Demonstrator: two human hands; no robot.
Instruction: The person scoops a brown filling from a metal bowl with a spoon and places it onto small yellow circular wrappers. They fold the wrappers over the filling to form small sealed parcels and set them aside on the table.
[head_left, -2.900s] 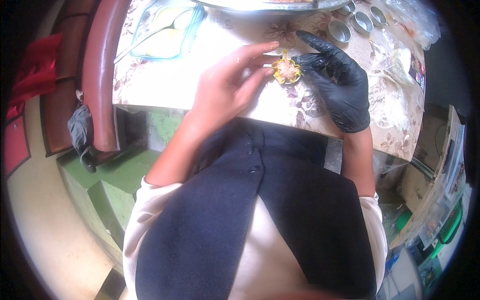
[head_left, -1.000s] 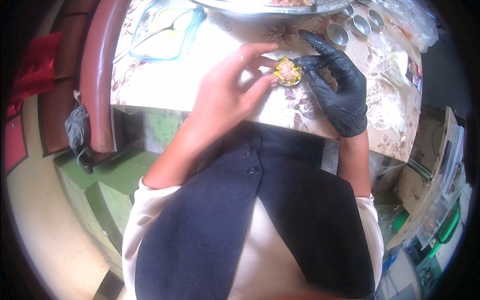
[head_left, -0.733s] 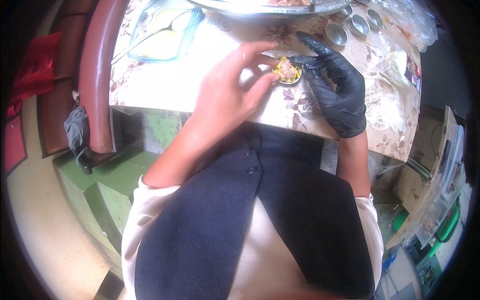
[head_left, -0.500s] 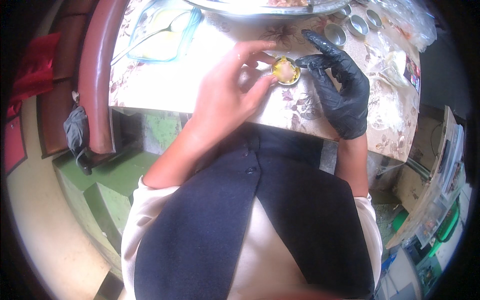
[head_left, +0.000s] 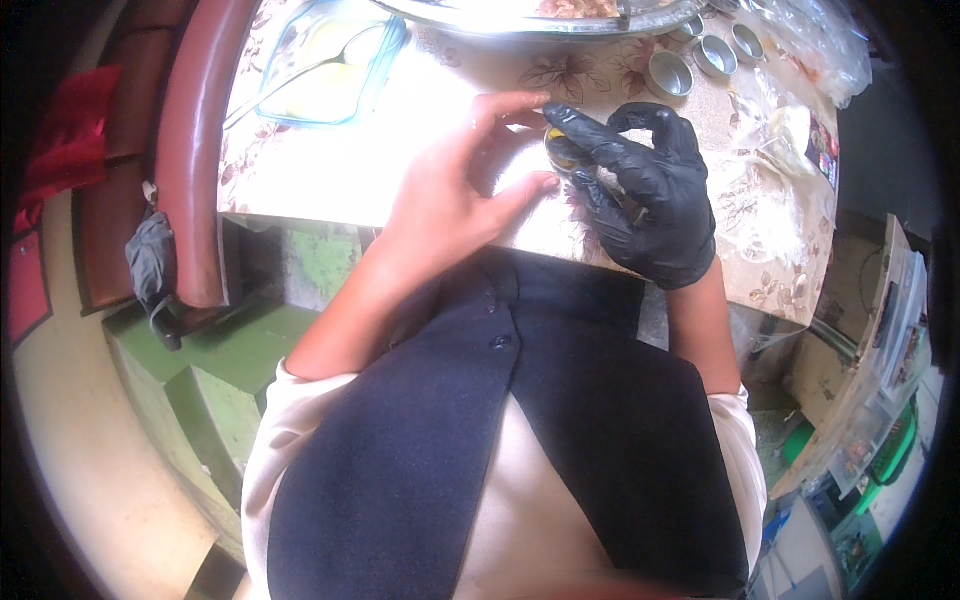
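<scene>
A small round metal tin point(head_left: 563, 153) with a yellow rim of filling stands on the table between my hands, mostly covered by dark fingers. My bare left hand point(head_left: 460, 175) curves round its left side, thumb at the near edge and fingers at the far edge. On the other side is my right hand point(head_left: 650, 195), in a black glove. Its index finger reaches across the top of the tin and its thumb is at the near right edge, so both hands close on it. The gloved fingers hide most of the contents.
Several empty metal tins point(head_left: 670, 75) stand at the far right. A large metal tray point(head_left: 480, 22) with minced-looking pink food lies at the far edge. At far left, a glass dish point(head_left: 380, 85) contains a spoon point(head_left: 320, 65). Clear plastic bags point(head_left: 770, 215) cover the table's right side.
My right hand has moved left and its fingers have come down over the tin, covering the pale filling seen before. My left hand stays at the tin's left side.
</scene>
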